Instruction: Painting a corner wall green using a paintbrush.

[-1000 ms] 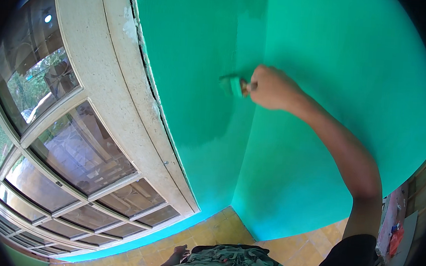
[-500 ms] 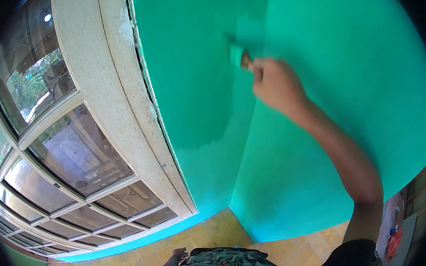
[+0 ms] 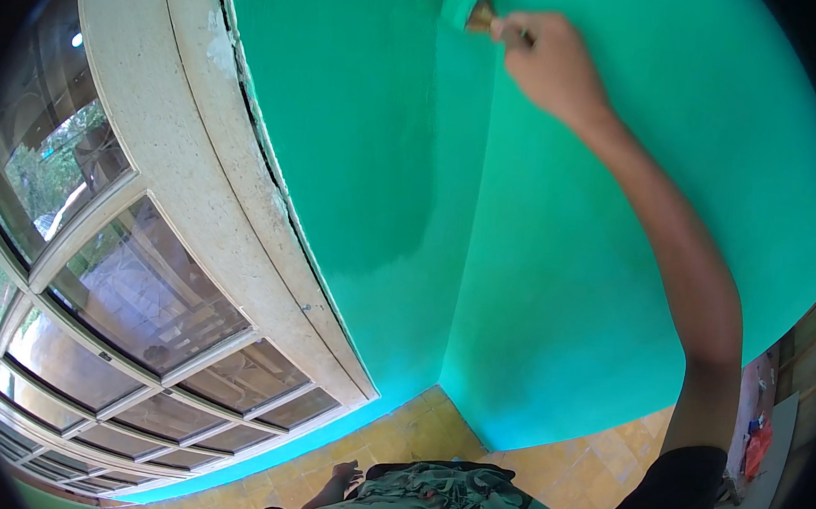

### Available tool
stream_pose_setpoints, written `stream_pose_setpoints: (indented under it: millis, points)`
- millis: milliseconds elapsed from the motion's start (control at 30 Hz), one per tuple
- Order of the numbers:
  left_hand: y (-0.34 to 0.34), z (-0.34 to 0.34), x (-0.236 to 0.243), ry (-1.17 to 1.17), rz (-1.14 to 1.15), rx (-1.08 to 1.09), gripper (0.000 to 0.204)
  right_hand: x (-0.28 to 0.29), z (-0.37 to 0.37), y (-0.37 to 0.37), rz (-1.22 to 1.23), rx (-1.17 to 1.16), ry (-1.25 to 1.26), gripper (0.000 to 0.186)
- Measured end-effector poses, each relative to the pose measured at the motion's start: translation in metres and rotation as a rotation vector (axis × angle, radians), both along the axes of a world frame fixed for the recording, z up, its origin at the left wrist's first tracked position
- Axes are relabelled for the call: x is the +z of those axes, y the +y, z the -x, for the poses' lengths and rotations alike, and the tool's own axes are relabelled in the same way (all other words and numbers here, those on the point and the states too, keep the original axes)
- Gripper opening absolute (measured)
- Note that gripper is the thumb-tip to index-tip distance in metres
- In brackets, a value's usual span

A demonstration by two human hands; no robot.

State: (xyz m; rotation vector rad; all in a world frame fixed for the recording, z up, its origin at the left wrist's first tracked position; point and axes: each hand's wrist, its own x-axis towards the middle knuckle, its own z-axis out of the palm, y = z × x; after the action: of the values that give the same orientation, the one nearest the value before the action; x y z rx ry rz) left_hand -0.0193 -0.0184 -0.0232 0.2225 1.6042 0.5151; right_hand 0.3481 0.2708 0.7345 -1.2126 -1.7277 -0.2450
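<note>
My right hand (image 3: 555, 68) is closed around the handle of a paintbrush (image 3: 466, 9), high up near the inner corner of a turquoise-green wall (image 3: 557, 293). Green paint coats the bristles, which point left toward the wall surface. To the left of the corner, a darker, wet-looking patch of paint (image 3: 358, 156) covers the upper part of the narrow wall section and ends in a ragged lower edge. Down by my side hangs my left hand (image 3: 347, 473), with fingers apart and nothing visible in it.
A whitish window frame (image 3: 234, 176) with several glass panes (image 3: 155, 279) fills the left side; a cracked gap runs between it and the painted wall. Yellowish floor tiles (image 3: 405, 434) lie below. At the lower right, a red plastic item (image 3: 756, 453) sits beside a pale board (image 3: 777, 460).
My right hand has moved the paintbrush upward along the wall near the corner. The left hand still hangs low, its fingers showing slightly more.
</note>
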Motion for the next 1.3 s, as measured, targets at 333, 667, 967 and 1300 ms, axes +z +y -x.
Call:
stream_pose_setpoints:
  millis: [333, 667, 967, 1300]
  points:
    - [-0.006, -0.007, 0.011, 0.1, -0.02, -0.106, 0.028, -0.067, -0.005, 0.009, 0.403, -0.014, -0.382, 0.03]
    - [-0.003, -0.008, 0.018, 0.089, 0.012, -0.08, 0.03, -0.036, 0.003, 0.002, -0.06, 0.092, 0.043, 0.02]
    - [0.004, -0.007, 0.019, 0.088, -0.001, -0.129, 0.03, -0.082, 0.008, -0.007, 0.544, 0.023, -0.374, 0.024]
    - [0.006, -0.001, 0.015, 0.059, -0.011, -0.054, 0.028, 0.046, 0.016, -0.023, 0.118, -0.105, -0.077, 0.026]
